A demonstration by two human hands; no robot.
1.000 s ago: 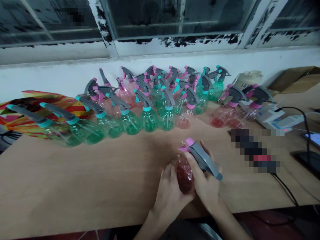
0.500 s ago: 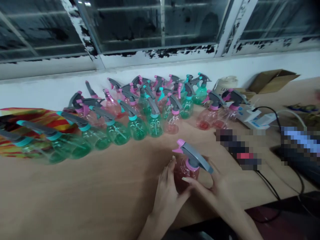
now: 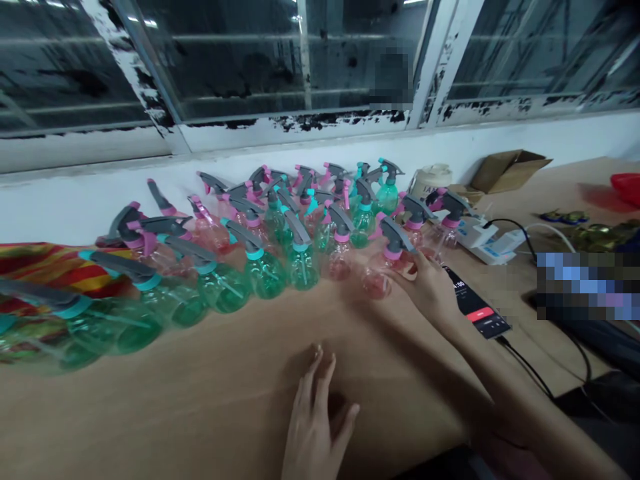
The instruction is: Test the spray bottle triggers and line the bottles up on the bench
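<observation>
A clear pink spray bottle (image 3: 376, 283) with a grey and pink trigger head stands upright at the right end of the front row. My right hand (image 3: 425, 283) reaches out to it, thumb and fingers round its right side below the collar. Some of those fingers are hidden behind the bottle. Nearer the front edge, my left hand (image 3: 317, 413) hovers low over the table with fingers apart and nothing in it. Just left of the held bottle is another pink spray bottle (image 3: 340, 260), with a green spray bottle (image 3: 303, 267) beside it.
Several green and pink spray bottles crowd the table (image 3: 225, 400) along the wall. On the right lie a phone (image 3: 483, 313) with a cable, a white power strip (image 3: 487, 243) and a cardboard box (image 3: 507, 170). A patterned cloth (image 3: 65, 267) lies at left.
My right hand has carried the pink spray bottle forward from near the front edge to the row. The left hand has let go of it and stayed near the front. The view has turned right.
</observation>
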